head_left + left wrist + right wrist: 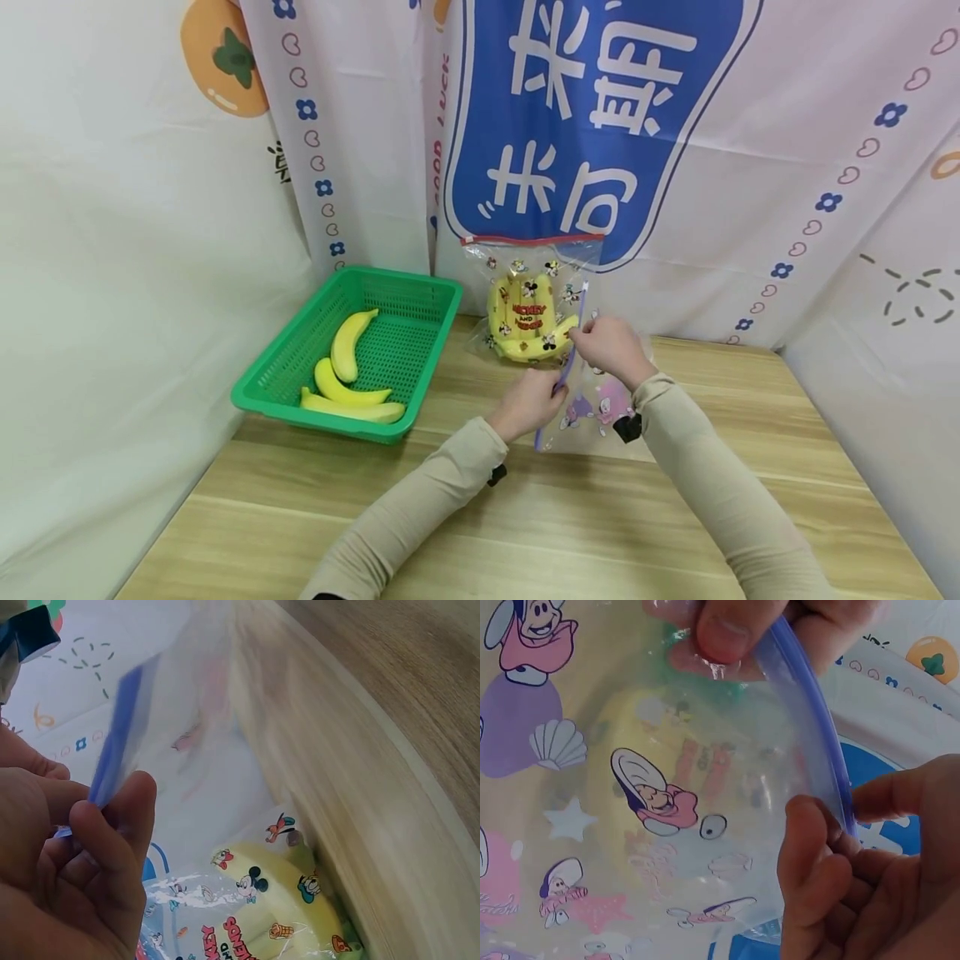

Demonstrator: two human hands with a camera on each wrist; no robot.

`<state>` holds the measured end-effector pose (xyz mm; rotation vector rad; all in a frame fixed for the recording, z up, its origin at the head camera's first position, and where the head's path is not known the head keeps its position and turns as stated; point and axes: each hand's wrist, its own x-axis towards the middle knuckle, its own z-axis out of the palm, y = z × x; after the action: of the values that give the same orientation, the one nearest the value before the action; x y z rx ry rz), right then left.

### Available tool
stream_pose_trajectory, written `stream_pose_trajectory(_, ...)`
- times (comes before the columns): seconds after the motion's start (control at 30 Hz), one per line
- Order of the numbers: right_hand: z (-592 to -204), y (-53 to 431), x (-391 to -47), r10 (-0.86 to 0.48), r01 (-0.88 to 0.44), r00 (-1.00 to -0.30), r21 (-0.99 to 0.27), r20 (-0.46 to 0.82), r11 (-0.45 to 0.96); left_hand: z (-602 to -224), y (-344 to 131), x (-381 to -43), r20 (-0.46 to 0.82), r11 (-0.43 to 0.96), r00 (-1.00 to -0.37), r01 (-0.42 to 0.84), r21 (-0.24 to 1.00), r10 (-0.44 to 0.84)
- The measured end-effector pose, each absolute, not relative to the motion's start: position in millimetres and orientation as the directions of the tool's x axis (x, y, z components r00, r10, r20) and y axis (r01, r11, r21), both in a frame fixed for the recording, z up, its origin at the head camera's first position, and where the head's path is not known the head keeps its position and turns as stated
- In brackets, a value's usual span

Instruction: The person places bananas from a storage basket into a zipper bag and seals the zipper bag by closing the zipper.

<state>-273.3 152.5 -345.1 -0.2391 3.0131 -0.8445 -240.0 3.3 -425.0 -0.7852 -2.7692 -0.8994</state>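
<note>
Both hands hold a clear zip bag (581, 437) by its purple zip edge. This bag has pink and purple cartoon prints (660, 802) and hangs tilted over the table. Lower along the zip, my left hand (528, 404) pinches the purple strip (124, 735) between thumb and fingers. My right hand (615, 350) grips the same edge higher up, its thumb and fingers on either side of it in the right wrist view. Just behind stands a second clear bag with a red zip (532, 241) and cartoon print, holding several yellow bananas (517, 312).
A green plastic basket (401, 292) with three bananas (348, 346) lies to the left on the wooden table (570, 533). Printed white curtains (750, 167) hang behind the table and at both sides. The red-zip bag stands close to the back curtain.
</note>
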Motion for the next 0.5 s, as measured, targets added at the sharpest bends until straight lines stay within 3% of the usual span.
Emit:
stream_pose_trajectory(0.33, -354, 164, -281, -0.189, -0.125, -0.982, -0.650, -0.029, 0.749, -426, 3, -241, 0.199, 0.529, -0.865, 0.447, 0.722, 0.460)
stream_pose_trajectory(0.5, -352, 165, -280, -0.190, -0.109, -0.981, -0.670, -0.048, 0.734, -427, 2, -241, 0.217, 0.485, -0.856, 0.455, 0.746, 0.469)
